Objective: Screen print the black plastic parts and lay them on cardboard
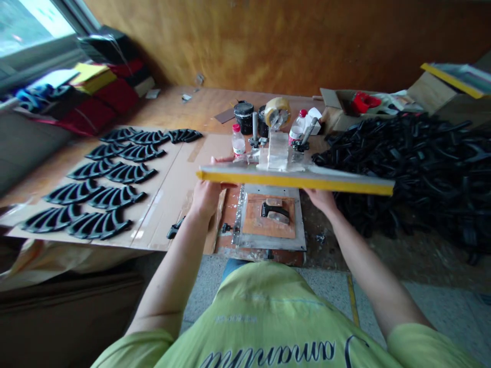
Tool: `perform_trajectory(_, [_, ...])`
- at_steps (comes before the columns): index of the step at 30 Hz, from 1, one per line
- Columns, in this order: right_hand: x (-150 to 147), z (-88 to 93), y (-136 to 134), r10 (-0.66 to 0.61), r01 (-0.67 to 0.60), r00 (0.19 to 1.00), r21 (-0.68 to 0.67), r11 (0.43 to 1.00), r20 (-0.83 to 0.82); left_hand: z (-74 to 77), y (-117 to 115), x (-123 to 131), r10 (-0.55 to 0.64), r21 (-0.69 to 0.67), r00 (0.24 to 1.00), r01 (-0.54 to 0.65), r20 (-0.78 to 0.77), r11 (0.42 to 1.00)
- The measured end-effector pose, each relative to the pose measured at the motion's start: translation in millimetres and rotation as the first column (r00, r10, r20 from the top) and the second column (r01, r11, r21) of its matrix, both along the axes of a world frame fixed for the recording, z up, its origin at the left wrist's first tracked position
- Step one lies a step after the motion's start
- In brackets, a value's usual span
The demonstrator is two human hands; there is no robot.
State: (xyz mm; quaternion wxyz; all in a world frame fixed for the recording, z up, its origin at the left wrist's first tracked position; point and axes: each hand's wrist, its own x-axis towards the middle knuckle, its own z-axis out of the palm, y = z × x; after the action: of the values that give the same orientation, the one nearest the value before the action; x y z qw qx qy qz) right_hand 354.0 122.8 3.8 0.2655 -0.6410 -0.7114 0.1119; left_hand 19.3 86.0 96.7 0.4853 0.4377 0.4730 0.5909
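A screen-printing frame (295, 180) with a yellow front edge is raised nearly edge-on over the work board. My left hand (207, 195) is closed around it near its left end, with the thumb on the near side. Under its right half, my right hand (321, 198) grips it, fingers partly hidden by the frame. Below and between my hands lies a metal base plate (247, 240) carrying a brown board (251, 227). One curved black plastic part (276, 209) rests in a small holder on that board. Another black part (175, 228) lies beside my left forearm.
Rows of black parts (102, 225) cover cardboard (153, 220) at left. A heap of black parts (414, 158) fills the right side. Behind the frame stand a tape roll (277, 112), black tubs (244, 117), bottles (238, 141) and upright clamp posts (255, 128). An open carton (333, 105) sits behind the heap.
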Motion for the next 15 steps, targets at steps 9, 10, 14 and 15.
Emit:
perform_trajectory(9, [-81,-25.5,-55,0.173,-0.053,0.951,-0.412,0.909,0.258,-33.4,-18,42,0.036,-0.14,0.993,-0.021,0.109,0.99])
perform_trajectory(10, [-87,-20.8,-61,0.132,-0.031,0.966,-0.407,0.913,0.224,-49.0,-37,50,-0.095,-0.283,0.99,0.121,0.104,0.951])
perform_trajectory(14, [-119,-12.2,-92,0.253,-0.227,0.957,-0.179,0.957,0.141,-97.6,-97,78,-0.191,-0.55,0.934,0.334,0.301,0.766])
perform_trajectory(15, [-125,-12.4,-97,0.358,-0.343,0.921,-0.118,0.932,0.15,-103.9,-104,80,-0.112,-0.553,0.935,0.292,0.336,0.781])
